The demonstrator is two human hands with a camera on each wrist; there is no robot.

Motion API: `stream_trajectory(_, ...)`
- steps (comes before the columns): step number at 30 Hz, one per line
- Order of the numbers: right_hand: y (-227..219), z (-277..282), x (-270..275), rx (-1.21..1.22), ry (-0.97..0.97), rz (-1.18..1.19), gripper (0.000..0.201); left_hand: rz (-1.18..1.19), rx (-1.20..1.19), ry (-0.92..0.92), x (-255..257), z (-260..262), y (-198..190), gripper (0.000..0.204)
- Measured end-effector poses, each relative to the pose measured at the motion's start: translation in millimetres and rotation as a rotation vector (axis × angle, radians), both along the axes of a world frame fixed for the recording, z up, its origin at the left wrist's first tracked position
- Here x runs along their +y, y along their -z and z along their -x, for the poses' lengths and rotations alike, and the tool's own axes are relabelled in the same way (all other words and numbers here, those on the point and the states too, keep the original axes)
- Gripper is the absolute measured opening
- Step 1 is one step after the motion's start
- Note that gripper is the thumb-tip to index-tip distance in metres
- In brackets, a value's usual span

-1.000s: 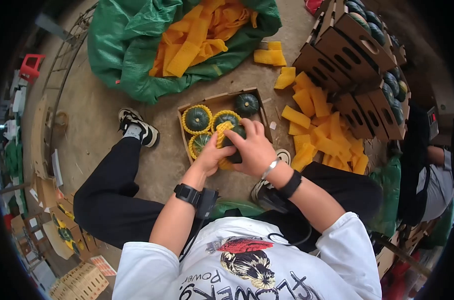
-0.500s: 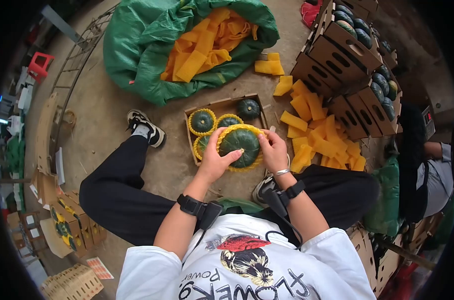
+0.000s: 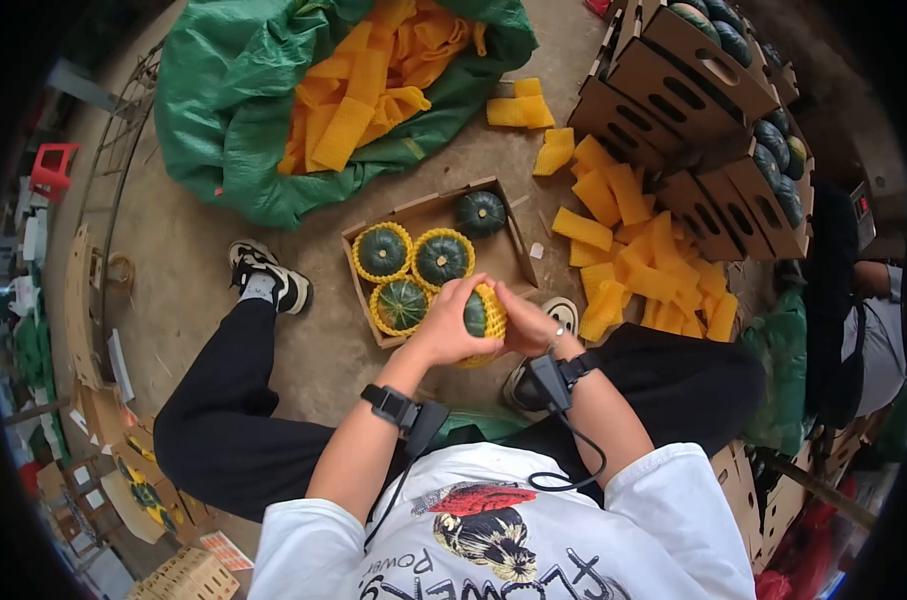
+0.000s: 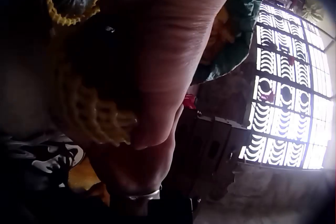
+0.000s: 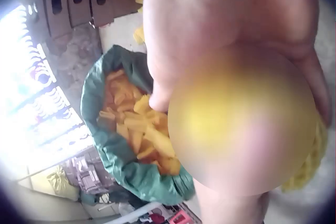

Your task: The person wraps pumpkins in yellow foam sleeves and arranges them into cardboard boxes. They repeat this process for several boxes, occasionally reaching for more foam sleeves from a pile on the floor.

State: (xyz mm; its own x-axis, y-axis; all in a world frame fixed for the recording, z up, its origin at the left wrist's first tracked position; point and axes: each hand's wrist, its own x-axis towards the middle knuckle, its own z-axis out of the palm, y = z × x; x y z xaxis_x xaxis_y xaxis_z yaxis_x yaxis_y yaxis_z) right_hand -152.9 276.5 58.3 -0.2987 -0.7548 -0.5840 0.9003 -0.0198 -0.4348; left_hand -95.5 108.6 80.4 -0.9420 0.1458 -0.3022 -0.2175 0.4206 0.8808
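Observation:
A dark green pumpkin in a yellow foam net [image 3: 488, 318] is held between both hands near the box's front right corner. The left hand [image 3: 448, 328] grips its left side, thumb below and fingers over the top. On its netted right side lies the right hand [image 3: 530, 326], fingers curved round it. The cardboard box [image 3: 359, 290] holds three netted pumpkins, one of them a striped pumpkin [image 3: 400, 305], and a bare pumpkin [image 3: 482, 213] at the back right. In the left wrist view the net [image 4: 94, 113] shows beside the palm; the right wrist view is partly blurred.
A green sack [image 3: 234, 120] full of yellow foam nets stands behind the box. Loose nets [image 3: 664, 265] lie on the floor at the right, beside stacked cartons of pumpkins [image 3: 689, 85]. The person's legs and shoes flank the box; another person sits at the far right.
The held pumpkin has turned from facing up to standing on its side, its netted side now towards the right hand. Both hands have shifted their hold; the head view has moved slightly.

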Motion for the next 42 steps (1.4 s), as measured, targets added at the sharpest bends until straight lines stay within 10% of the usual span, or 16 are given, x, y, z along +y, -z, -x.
stream_trajectory(2,-15.9,27.6,5.6,0.298,0.049,-0.360,0.056,0.299,-0.029,-0.049,11.4,17.7,9.2,0.084)
stream_trajectory(4,83.2,69.5,47.8,1.062,-0.082,-0.899,0.057,0.183,0.022,-0.206,20.4,45.1,41.3,0.080)
stream_trajectory(6,78.4,69.6,49.9,1.201,-0.538,-1.111,0.050,-0.093,0.045,-0.340,34.2,80.3,63.8,0.077)
stream_trajectory(8,106.5,73.2,51.9,1.033,-0.776,-1.073,0.044,-0.074,0.081,-0.306,49.3,104.1,71.2,0.074)
stream_trajectory(20,69.2,62.1,23.9,1.020,-0.776,-1.229,0.029,0.856,-0.082,-0.017,81.5,93.2,96.8,0.081)
stream_trajectory(22,46.5,57.0,10.4,1.559,-0.445,-1.274,0.030,0.781,0.000,0.041,69.4,84.5,92.1,0.080)
stream_trajectory(26,46.6,67.2,-25.8,1.480,-0.372,-1.046,0.043,0.606,0.190,-0.096,3.9,74.5,64.0,0.070)
stream_trajectory(28,51.2,55.9,-44.6,1.554,-0.806,-1.093,0.059,0.757,0.157,-0.046,-16.9,67.2,88.3,0.074)
stream_trajectory(32,38.8,84.2,-45.0,1.376,-0.681,-0.912,0.036,0.789,0.088,0.148,-31.6,58.4,98.6,0.071)
stream_trajectory(35,65.2,149.2,13.7,1.587,-0.226,-1.180,0.027,0.726,0.094,0.102,-29.5,65.6,87.9,0.068)
stream_trajectory(38,86.0,165.0,60.9,1.431,-0.888,-1.525,0.031,0.645,0.150,0.005,-33.2,62.2,77.3,0.065)
stream_trajectory(40,85.4,170.7,72.5,1.476,-0.890,-1.468,0.034,0.601,0.255,-0.093,-41.1,59.3,72.0,0.062)
stream_trajectory(42,79.2,170.0,69.9,1.542,-0.990,-1.393,0.035,-0.038,0.002,-0.533,-44.7,47.6,64.6,0.052)
